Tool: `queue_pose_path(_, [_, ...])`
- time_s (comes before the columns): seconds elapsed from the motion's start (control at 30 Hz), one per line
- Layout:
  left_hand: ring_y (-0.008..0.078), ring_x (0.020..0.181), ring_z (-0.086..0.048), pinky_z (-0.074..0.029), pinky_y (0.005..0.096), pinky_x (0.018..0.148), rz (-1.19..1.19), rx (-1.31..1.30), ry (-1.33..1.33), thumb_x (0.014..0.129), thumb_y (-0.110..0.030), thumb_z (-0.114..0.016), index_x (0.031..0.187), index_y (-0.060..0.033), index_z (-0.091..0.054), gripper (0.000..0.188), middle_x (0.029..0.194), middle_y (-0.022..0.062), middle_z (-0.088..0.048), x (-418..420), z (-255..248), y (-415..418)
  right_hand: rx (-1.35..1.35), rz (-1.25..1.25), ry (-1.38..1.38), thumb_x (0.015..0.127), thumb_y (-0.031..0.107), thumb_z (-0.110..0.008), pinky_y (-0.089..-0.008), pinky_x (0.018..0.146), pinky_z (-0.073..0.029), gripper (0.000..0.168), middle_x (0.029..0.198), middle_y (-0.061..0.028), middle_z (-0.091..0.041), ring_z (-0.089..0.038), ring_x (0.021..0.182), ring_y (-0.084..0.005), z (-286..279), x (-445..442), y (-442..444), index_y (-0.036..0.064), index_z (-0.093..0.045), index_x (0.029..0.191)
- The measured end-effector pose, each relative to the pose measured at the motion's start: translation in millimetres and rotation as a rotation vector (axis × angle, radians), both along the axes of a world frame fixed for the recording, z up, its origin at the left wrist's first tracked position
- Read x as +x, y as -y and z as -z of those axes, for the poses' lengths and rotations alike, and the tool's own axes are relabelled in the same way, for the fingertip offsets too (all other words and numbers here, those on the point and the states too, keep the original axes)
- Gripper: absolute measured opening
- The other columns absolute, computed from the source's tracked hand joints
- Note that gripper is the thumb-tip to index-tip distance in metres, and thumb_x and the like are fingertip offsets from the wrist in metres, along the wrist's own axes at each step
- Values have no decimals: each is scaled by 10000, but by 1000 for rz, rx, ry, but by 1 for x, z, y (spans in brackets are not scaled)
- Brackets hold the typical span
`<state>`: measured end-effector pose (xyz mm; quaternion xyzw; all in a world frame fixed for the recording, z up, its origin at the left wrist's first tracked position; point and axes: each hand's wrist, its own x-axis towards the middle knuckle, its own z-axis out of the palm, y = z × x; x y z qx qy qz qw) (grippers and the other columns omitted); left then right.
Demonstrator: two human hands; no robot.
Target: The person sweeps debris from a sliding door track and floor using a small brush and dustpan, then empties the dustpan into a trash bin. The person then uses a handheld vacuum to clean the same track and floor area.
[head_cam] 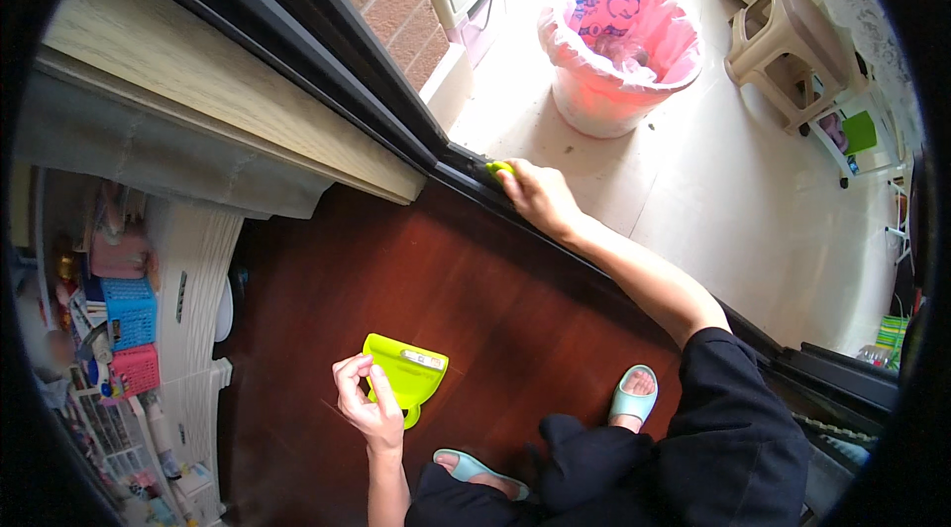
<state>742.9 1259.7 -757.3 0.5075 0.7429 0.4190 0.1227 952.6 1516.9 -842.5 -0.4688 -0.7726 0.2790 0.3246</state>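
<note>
My right hand [546,198] is closed around the lime-green handle of a small brush [499,168]. Most of that tool is covered by my fingers; its end meets the dark sliding-door track [469,169], where some dark debris shows. Lower down, my left hand [369,401] hovers with fingers curled and the thumb apart, nothing visible in it. Just behind it, a lime-green dustpan [409,371] lies on the dark wooden floor [513,349], partly hidden by the hand. A small label is on the pan.
Beyond the track, a bin with a pink bag [620,55] stands on pale tiles [691,230], with specks beside it. A beige plastic stool [795,51] is at the right. A white cabinet [189,304] borders the left. My slippered feet [634,393] are below.
</note>
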Motion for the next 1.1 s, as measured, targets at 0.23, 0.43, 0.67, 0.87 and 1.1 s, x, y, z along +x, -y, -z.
queue_pose_path(0.23, [128, 716, -474, -401, 249, 644, 20, 6, -9, 839, 4, -478, 937, 22, -500, 102, 855, 79, -488, 2, 3, -5, -59, 282, -176, 885, 142, -522, -298, 634, -490, 221, 785, -187, -635, -647, 685, -218, -69, 78, 49, 10, -579, 1052])
queue_pose_path(0.43, [125, 724, -474, -399, 248, 658, 30, 16, 17, 838, 11, -475, 938, 24, -504, 105, 844, 80, -497, 11, 7, -15, 56, 464, -109, 868, 133, -549, -241, 533, -414, 209, 599, -85, -541, -490, 538, -96, -93, 121, 75, -9, -612, 1008])
queue_pose_path(0.67, [232, 776, -526, -432, 325, 700, -104, -37, -7, 801, 28, -503, 934, 12, -528, 136, 863, 137, -517, 0, 25, -13, -80, 466, -290, 871, 130, -542, -209, 495, -318, 210, 583, 42, -446, -400, 539, -44, -81, 127, 97, -12, -609, 1010])
queue_pose_path(0.87, [273, 881, -519, -434, 359, 790, -67, -225, 30, 715, 13, -573, 993, -30, -492, 292, 978, 138, -482, -22, 72, 27, -117, -39, -277, 792, 103, -642, -281, 639, -518, 280, 900, -144, -649, -658, 745, -205, -66, 27, 113, 29, -572, 1053])
queue_pose_path(1.1, [239, 881, -518, -460, 330, 740, -207, -258, 206, 723, 15, -568, 994, -21, -493, 283, 979, 124, -471, -19, 88, 103, -318, -236, -397, 870, 224, -526, -424, 602, -481, 249, 754, -223, -601, -602, 695, -377, 35, -191, 126, 19, -527, 1012])
